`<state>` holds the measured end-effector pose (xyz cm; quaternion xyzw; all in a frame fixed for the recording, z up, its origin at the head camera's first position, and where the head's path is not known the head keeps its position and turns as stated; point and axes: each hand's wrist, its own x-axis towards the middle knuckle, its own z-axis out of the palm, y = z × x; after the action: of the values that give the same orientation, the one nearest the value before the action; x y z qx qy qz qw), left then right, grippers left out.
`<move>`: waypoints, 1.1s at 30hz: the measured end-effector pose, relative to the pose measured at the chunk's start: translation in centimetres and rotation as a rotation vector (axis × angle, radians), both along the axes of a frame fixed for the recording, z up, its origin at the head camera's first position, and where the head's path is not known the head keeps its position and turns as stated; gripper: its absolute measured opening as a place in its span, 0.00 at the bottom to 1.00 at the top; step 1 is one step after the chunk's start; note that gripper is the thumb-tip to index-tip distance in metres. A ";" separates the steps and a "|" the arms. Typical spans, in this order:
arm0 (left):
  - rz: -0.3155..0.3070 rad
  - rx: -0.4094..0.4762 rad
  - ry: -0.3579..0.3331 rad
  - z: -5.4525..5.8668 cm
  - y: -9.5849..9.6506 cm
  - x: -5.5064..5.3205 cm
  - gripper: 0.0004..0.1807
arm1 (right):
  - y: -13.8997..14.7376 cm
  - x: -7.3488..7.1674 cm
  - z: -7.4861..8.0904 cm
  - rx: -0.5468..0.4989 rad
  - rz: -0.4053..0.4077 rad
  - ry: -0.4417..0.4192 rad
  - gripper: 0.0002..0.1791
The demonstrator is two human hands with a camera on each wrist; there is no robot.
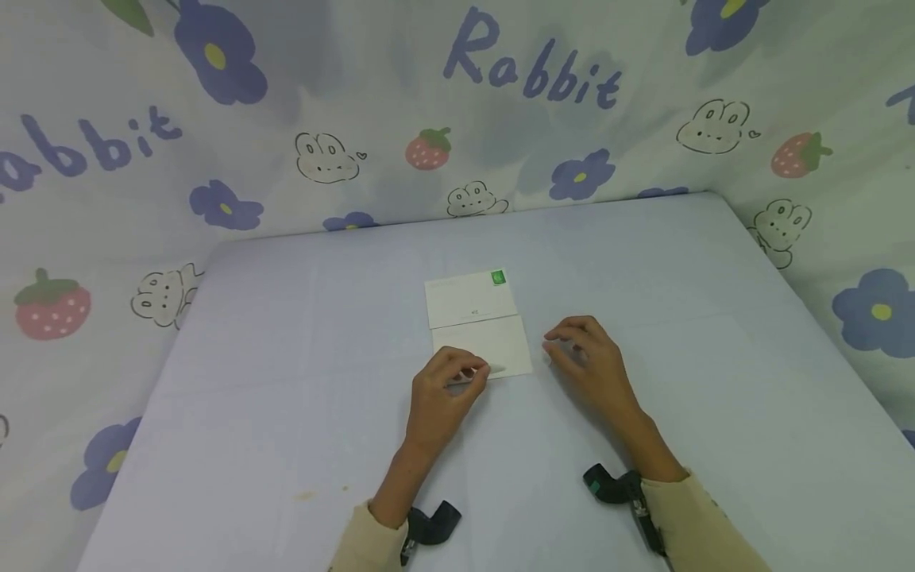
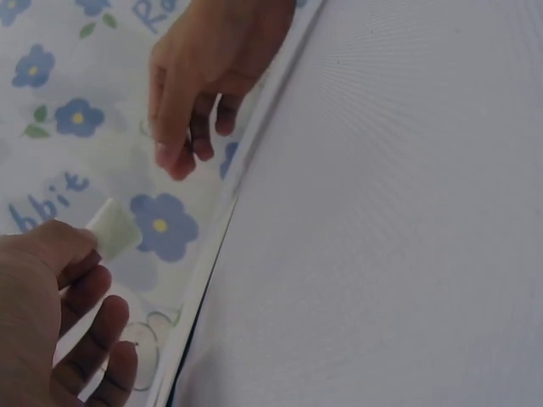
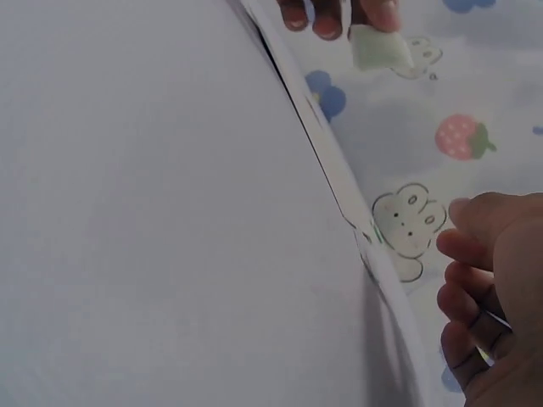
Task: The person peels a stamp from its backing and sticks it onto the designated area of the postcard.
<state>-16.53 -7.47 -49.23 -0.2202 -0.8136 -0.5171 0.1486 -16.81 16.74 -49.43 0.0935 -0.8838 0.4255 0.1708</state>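
Observation:
A white paper with a crease across its middle, like a card or an envelope (image 1: 472, 298), lies flat on the table. A green stamp-like square (image 1: 498, 277) marks its upper right corner. Over the lower part, my left hand (image 1: 443, 393) pinches a small pale greenish-white flat piece (image 2: 116, 231) between thumb and index finger; its exact kind cannot be told. That piece also shows in the right wrist view at the top. Just right of the paper, my right hand (image 1: 589, 361) hovers with loosely bent fingers and nothing in them.
The table (image 1: 286, 334) has a white cover, with small yellowish stains (image 1: 305, 496) at the front left. Behind and beside it hangs a curtain (image 1: 372, 87) printed with rabbits, strawberries and flowers. Dark wrist cameras (image 1: 434, 523) sit at both sleeves.

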 end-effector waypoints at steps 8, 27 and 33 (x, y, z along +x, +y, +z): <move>-0.013 -0.025 0.052 0.0 0.0 0.2 0.05 | -1.3 1.0 0.4 -0.274 0.154 -0.134 0.04; -0.109 -0.006 0.196 0.4 0.2 0.2 0.10 | -2.5 1.2 0.7 -0.424 0.306 -0.560 0.13; -0.112 -0.016 0.229 0.3 0.2 0.0 0.09 | -2.4 1.3 1.1 -0.473 0.331 -0.599 0.12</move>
<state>-16.50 -7.29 -48.92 -0.3241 -0.7818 -0.4896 0.2099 -15.51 14.34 -48.37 0.0643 -0.7454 0.6468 -0.1479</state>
